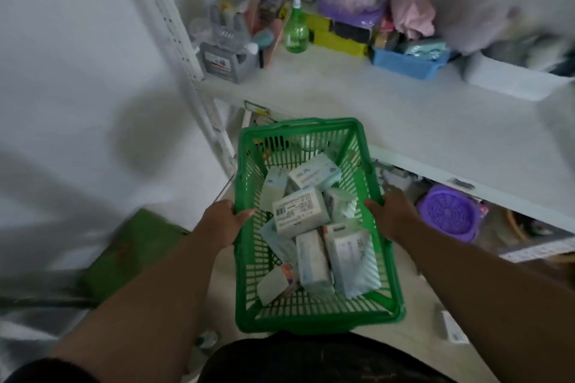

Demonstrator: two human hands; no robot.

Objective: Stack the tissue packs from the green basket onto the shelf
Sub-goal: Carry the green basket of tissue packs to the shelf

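Gripping the green basket (pixel 312 314) of tissue packs (pixel 300 211).
Left hand (pixel 222 222) and right hand (pixel 393 216) clasped on opposite rims, below the shelf (pixel 404 109).

Both arms extended — left hand (pixel 221 221) and right hand (pixel 392 215) gripping, fingers curled.

Both forearms are bare down to the left hand (pixel 222 221) and right hand (pixel 393 216). A dark sleeve edge, possibly black, shows at the left elbow, with dark clothing below.
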